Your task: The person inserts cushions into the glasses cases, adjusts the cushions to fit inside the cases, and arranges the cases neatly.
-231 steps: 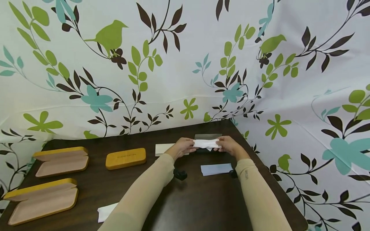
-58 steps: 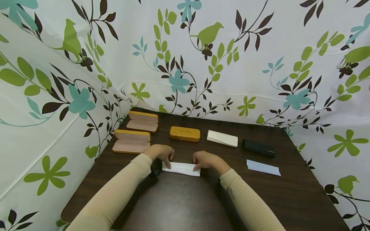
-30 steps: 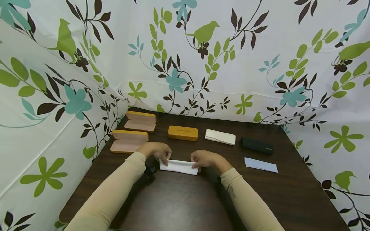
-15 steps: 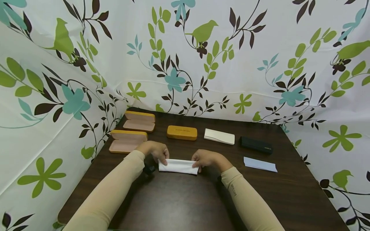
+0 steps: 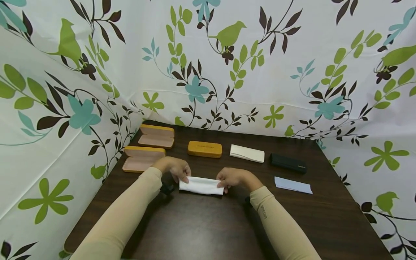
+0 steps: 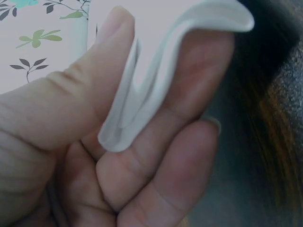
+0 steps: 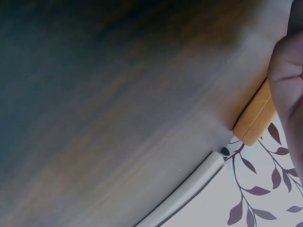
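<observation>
The left grip (image 5: pixel 175 169) and right grip (image 5: pixel 234 178) are pinching a folded white cloth (image 5: pixel 202 185) by its ends, apparently just above the counter (image 5: pixel 195 231).

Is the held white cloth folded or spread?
Folded: the left wrist view shows layers of the white cloth where the left hand pinches it.

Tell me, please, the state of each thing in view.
White cloth, folded
Left hand, pinching the white cloth
Right hand, pinching the white cloth
Back yellow case, open
Front yellow case, open
Middle yellow case, closed
Cream pouch, lying flat, apparently closed
Black case, closed
Blue cloth, folded flat
</observation>
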The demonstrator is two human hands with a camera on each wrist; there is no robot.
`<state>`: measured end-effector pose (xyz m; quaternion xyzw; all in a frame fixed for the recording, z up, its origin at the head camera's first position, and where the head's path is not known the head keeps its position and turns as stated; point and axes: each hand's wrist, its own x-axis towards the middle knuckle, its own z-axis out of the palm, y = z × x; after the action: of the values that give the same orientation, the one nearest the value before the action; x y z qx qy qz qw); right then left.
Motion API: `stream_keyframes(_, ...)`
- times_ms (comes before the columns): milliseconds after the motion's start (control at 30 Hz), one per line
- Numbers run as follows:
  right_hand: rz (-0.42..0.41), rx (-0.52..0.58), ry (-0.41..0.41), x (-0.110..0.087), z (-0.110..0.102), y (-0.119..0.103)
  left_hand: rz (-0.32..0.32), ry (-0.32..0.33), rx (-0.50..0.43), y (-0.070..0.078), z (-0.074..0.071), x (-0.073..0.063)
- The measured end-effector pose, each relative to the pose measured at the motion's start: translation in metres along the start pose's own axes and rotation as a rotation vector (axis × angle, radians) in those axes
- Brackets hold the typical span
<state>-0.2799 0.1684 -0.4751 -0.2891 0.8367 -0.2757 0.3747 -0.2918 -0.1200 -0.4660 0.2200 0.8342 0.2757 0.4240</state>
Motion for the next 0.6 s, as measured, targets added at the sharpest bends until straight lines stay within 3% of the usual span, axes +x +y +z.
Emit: stream_keyframes(600, -0.013, 0.014, -0.011, 0.0025, -0.0089, 0.0001, 0.011, -0.026, -0.058, 0.0024, -0.0095, 0.0018)
